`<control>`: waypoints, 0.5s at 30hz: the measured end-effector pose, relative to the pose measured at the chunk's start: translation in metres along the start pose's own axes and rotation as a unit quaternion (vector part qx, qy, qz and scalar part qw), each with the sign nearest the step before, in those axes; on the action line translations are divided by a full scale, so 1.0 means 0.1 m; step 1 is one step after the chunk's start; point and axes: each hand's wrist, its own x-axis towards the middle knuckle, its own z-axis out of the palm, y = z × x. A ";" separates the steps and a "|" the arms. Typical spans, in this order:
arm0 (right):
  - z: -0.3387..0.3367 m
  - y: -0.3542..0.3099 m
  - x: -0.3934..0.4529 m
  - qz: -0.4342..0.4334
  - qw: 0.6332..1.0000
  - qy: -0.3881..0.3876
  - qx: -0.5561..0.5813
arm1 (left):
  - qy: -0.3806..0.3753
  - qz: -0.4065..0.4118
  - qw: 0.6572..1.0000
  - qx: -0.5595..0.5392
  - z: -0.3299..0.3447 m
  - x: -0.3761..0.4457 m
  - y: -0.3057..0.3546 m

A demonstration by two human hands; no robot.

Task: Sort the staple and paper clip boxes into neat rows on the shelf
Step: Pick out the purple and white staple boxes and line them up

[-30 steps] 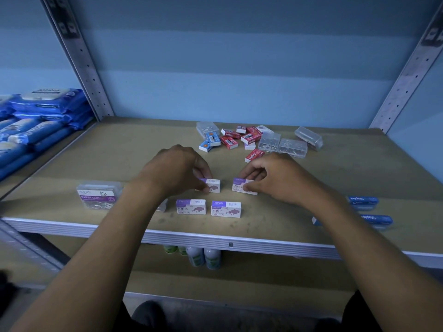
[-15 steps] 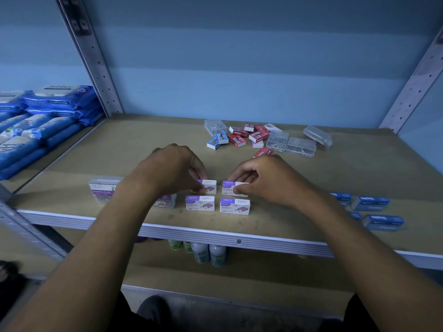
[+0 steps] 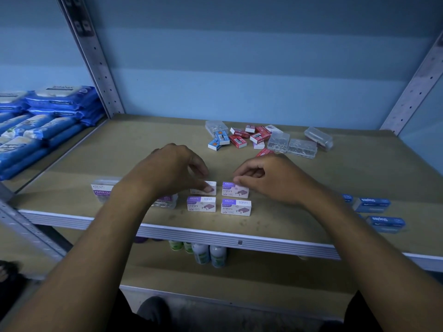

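Near the shelf [image 3: 72, 216] edge sit two purple-and-white staple boxes [image 3: 201, 204] side by side. Just behind them, the left hand [image 3: 172, 171] pinches a third box [image 3: 208, 188] — the right hand [image 3: 268, 178] pinches a fourth box [image 3: 235, 190]. Farther back lies a loose pile of red, blue and clear boxes [image 3: 263, 138].

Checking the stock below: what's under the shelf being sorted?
Under the shelf stand a few bottles on a lower board. The shelf's edge hides their tops and anything further back; the forearms cover both sides.
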 end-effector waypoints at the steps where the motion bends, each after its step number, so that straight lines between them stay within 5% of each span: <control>1: -0.02 0.02 0.00 0.004 1.000 0.011 -0.008 | 0.009 0.007 1.000 -0.009 0.00 0.00 0.01; 8: -0.16 0.28 0.03 0.069 0.995 0.043 -0.065 | 0.059 0.045 0.997 -0.010 0.17 0.14 0.20; 15: -0.26 0.39 0.04 0.114 0.986 0.047 -0.112 | 0.000 -0.017 1.000 -0.012 0.38 0.49 0.34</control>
